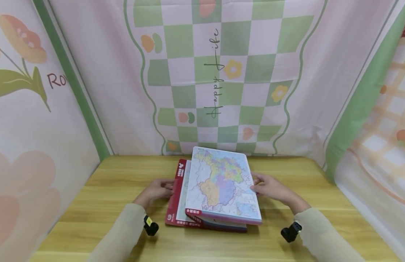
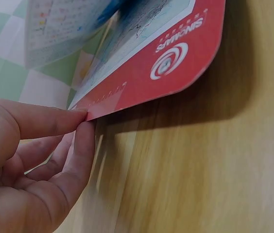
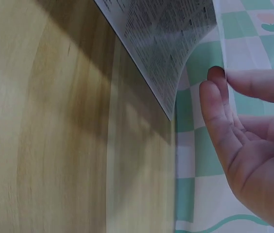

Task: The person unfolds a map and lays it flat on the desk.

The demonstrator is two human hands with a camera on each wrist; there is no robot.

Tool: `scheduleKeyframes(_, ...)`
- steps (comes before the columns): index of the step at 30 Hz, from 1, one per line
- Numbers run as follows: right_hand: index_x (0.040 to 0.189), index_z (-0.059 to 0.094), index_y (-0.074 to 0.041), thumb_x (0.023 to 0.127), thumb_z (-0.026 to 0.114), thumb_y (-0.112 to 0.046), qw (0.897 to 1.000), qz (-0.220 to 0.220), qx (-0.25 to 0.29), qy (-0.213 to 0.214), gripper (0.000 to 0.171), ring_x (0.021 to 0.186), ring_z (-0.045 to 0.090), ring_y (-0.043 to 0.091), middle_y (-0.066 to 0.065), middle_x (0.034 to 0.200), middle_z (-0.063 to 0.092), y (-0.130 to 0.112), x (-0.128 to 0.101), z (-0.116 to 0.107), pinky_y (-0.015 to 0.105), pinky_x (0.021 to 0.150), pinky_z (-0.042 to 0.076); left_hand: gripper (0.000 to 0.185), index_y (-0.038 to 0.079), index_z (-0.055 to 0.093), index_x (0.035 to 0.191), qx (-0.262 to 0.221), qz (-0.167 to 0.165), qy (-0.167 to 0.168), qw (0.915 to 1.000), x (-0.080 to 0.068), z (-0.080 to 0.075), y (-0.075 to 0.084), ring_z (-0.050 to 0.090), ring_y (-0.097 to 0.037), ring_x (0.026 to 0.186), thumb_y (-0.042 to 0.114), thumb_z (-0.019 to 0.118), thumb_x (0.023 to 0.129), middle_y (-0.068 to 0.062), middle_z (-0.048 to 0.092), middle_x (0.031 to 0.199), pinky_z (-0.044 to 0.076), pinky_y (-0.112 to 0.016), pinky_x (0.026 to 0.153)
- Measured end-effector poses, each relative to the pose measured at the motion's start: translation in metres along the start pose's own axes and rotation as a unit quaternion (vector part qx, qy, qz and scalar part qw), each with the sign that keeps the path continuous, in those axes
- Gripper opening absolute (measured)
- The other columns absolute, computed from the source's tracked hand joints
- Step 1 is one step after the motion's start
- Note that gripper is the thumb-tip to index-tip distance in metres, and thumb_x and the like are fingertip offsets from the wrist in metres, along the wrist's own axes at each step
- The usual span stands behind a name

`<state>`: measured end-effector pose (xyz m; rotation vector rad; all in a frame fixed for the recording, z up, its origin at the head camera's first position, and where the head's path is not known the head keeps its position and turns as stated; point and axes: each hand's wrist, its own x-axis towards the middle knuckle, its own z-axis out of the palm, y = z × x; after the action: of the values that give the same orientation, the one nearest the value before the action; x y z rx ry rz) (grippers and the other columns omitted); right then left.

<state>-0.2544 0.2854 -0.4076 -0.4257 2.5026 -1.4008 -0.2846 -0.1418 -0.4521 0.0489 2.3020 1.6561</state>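
Observation:
A map with a pale border and a red corner label (image 1: pixel 219 182) lies tilted over a red-bordered map (image 1: pixel 177 193), which sticks out on its left. My left hand (image 1: pixel 160 189) pinches the left edge of the red-bordered map between thumb and fingers; its border (image 2: pixel 137 87) stands off the table in the left wrist view. On the other side, my right hand (image 1: pixel 269 187) pinches the top map's right edge. Below that grip, the right wrist view shows a sheet's underside covered in small print (image 3: pixel 161 39). Another dark-edged sheet (image 1: pixel 222 225) shows between the two maps at the front.
The wooden table (image 1: pixel 104 196) runs back to a curtain with a green checked pattern (image 1: pixel 219 91). Patterned cloth panels (image 1: pixel 35 127) hang at both sides. Black wrist cameras (image 1: pixel 151 226) are strapped over both sleeves.

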Motion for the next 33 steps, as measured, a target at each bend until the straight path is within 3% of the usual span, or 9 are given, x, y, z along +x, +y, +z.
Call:
scheduleKeyframes(9, 0.155, 0.021, 0.008, 0.101, 0.061, -0.018, 1.0, -0.005, 0.005, -0.003, 0.071, 0.093, 0.064, 0.027, 0.019, 0.111, 0.054, 0.0, -0.003, -0.012, 0.046, 0.084, 0.058, 0.054, -0.004, 0.055, 0.138, -0.003, -0.002, 0.007, 1.0, 0.0, -0.011, -0.005, 0.067, -0.024, 0.099, -0.005, 0.069, 0.086, -0.013, 0.068, 0.113, 0.058, -0.038, 0.087)
scheduleKeyframes(19, 0.157, 0.018, 0.004, 0.103, 0.059, -0.018, 1.0, -0.022, 0.019, -0.011, 0.072, 0.095, 0.066, 0.03, 0.023, 0.115, 0.052, -0.002, -0.011, -0.021, 0.046, 0.087, 0.057, 0.05, 0.002, 0.057, 0.138, 0.029, -0.038, 0.033, 0.9983, -0.006, -0.025, -0.006, 0.064, -0.026, 0.106, 0.0, 0.069, 0.09, -0.012, 0.066, 0.116, 0.056, -0.04, 0.089)
scheduleKeyframes(26, 0.157, 0.018, 0.004, 0.102, 0.06, -0.021, 1.0, -0.016, 0.013, -0.004, 0.074, 0.095, 0.066, 0.029, 0.022, 0.116, 0.05, -0.002, -0.016, -0.028, 0.046, 0.087, 0.057, 0.054, -0.001, 0.056, 0.139, 0.025, -0.035, 0.045, 0.998, -0.01, -0.035, -0.009, 0.064, -0.027, 0.104, -0.003, 0.07, 0.086, -0.015, 0.066, 0.117, 0.056, -0.039, 0.088)
scheduleKeyframes(33, 0.157, 0.017, 0.003, 0.102, 0.06, -0.02, 1.0, -0.017, 0.005, 0.006, 0.074, 0.095, 0.066, 0.028, 0.022, 0.115, 0.049, 0.0, -0.022, -0.036, 0.045, 0.086, 0.057, 0.052, -0.002, 0.054, 0.139, 0.05, -0.041, 0.049, 0.9967, -0.019, -0.047, -0.009, 0.064, -0.03, 0.108, 0.001, 0.068, 0.089, -0.016, 0.067, 0.118, 0.054, -0.045, 0.092)
